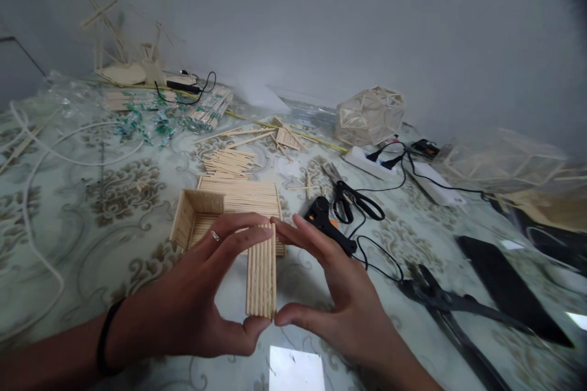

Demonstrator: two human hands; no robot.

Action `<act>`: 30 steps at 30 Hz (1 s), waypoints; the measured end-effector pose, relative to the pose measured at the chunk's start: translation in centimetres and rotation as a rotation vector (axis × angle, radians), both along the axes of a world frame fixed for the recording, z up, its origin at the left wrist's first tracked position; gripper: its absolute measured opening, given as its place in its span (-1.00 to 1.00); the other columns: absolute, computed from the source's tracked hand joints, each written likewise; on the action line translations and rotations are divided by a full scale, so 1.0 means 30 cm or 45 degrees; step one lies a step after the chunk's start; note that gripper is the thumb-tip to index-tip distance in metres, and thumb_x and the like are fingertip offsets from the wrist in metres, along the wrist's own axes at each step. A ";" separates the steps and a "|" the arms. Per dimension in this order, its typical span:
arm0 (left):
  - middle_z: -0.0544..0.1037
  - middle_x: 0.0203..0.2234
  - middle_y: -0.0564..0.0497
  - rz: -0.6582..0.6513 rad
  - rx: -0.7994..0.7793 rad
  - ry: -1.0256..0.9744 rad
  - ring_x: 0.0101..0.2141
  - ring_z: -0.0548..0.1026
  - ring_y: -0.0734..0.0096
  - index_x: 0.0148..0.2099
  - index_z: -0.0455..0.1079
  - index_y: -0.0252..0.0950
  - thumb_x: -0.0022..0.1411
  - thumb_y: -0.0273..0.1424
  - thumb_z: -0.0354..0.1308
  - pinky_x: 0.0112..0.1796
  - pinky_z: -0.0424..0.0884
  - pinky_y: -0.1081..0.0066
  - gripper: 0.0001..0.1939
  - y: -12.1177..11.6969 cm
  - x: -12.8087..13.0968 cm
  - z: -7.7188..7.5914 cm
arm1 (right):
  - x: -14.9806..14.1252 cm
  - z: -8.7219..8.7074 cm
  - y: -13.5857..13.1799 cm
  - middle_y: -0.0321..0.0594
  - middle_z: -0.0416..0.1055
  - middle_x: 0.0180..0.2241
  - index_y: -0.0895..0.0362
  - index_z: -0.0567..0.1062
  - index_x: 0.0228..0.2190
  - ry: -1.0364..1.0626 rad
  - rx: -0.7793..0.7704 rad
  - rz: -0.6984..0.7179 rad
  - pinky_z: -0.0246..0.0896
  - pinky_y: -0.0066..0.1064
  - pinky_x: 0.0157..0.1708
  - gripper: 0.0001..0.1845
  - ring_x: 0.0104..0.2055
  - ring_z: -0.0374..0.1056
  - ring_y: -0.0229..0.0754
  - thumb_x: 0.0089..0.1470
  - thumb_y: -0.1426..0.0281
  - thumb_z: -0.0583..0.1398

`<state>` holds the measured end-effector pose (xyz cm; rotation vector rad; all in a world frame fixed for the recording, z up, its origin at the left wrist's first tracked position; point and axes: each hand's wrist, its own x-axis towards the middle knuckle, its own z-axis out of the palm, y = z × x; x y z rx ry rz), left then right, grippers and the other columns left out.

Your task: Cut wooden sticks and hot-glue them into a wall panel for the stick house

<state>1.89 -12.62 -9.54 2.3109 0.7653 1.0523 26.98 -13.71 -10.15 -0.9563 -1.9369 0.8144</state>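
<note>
A small panel of wooden sticks (260,275) stands upright between my two hands. My left hand (197,281), with a ring and a black wristband, grips its top and bottom edges between fingers and thumb. From the other side, my right hand (334,293) presses fingertips and thumb to the top and bottom of the same panel. Behind it lies a larger flat stick panel (247,195), partly covered by my hands. An open corner box made of sticks (186,220) stands at its left, its lower part hidden by my left hand.
To the right lie a black glue gun (330,226), scissors (351,198), large pliers-like cutters (444,302) and a black flat slab (509,287). Loose sticks (229,163) are piled behind. A power strip (371,162) and stick-framed models (370,116) sit farther back. A white cable (30,208) runs along the left.
</note>
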 end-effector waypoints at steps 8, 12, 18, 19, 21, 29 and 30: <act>0.37 0.32 -0.21 -0.001 -0.001 -0.034 0.31 0.43 -0.17 0.46 0.07 -0.12 0.08 -0.50 0.36 0.25 0.53 -0.15 -0.05 0.000 0.005 0.005 | -0.005 -0.012 -0.003 -0.14 0.47 0.36 -0.35 0.11 0.50 0.051 -0.030 0.010 0.41 0.19 0.32 0.23 0.35 0.45 0.21 -0.01 0.11 0.59; 0.41 0.29 -0.19 0.004 0.042 -0.058 0.29 0.45 -0.14 0.47 0.06 -0.09 0.07 -0.49 0.35 0.23 0.56 -0.12 -0.03 0.003 0.006 0.014 | -0.001 -0.011 -0.002 -0.10 0.48 0.35 -0.32 0.09 0.51 0.042 -0.028 0.011 0.40 0.20 0.33 0.29 0.36 0.42 0.24 -0.05 0.15 0.61; 0.40 0.29 -0.21 0.006 0.038 -0.038 0.27 0.47 -0.21 0.43 0.07 -0.13 0.06 -0.48 0.36 0.24 0.56 -0.12 -0.06 0.002 0.003 0.011 | -0.001 -0.007 0.000 -0.11 0.48 0.35 -0.33 0.04 0.52 0.001 0.004 0.018 0.42 0.21 0.30 0.32 0.35 0.43 0.24 -0.06 0.13 0.61; 0.40 0.30 -0.22 0.003 0.046 -0.043 0.27 0.46 -0.21 0.43 0.07 -0.14 0.06 -0.48 0.36 0.24 0.55 -0.11 -0.06 0.002 0.003 0.009 | -0.001 -0.005 0.001 -0.11 0.48 0.35 -0.33 0.04 0.52 -0.009 0.015 0.019 0.43 0.20 0.30 0.32 0.35 0.44 0.24 -0.05 0.12 0.60; 0.38 0.31 -0.21 0.000 0.033 -0.033 0.29 0.45 -0.21 0.43 0.07 -0.15 0.06 -0.50 0.34 0.25 0.54 -0.11 -0.07 0.001 0.001 0.009 | -0.002 -0.001 0.004 -0.13 0.48 0.35 -0.34 0.03 0.52 -0.028 0.041 0.019 0.46 0.16 0.29 0.31 0.34 0.45 0.22 -0.04 0.11 0.60; 0.40 0.28 -0.22 0.042 0.038 -0.028 0.27 0.46 -0.20 0.42 0.09 -0.13 0.01 -0.52 0.32 0.20 0.57 -0.16 -0.05 -0.010 0.008 0.012 | -0.009 0.003 0.004 -0.15 0.50 0.33 -0.35 0.05 0.52 -0.065 0.114 0.000 0.51 0.13 0.25 0.28 0.31 0.49 0.22 -0.03 0.05 0.58; 0.40 0.28 -0.23 0.051 0.055 -0.032 0.27 0.46 -0.19 0.42 0.10 -0.15 0.01 -0.52 0.32 0.20 0.57 -0.16 -0.06 -0.010 0.010 0.011 | -0.010 0.003 0.003 -0.15 0.51 0.33 -0.35 0.05 0.52 -0.063 0.112 -0.003 0.51 0.13 0.25 0.28 0.31 0.49 0.22 -0.04 0.05 0.58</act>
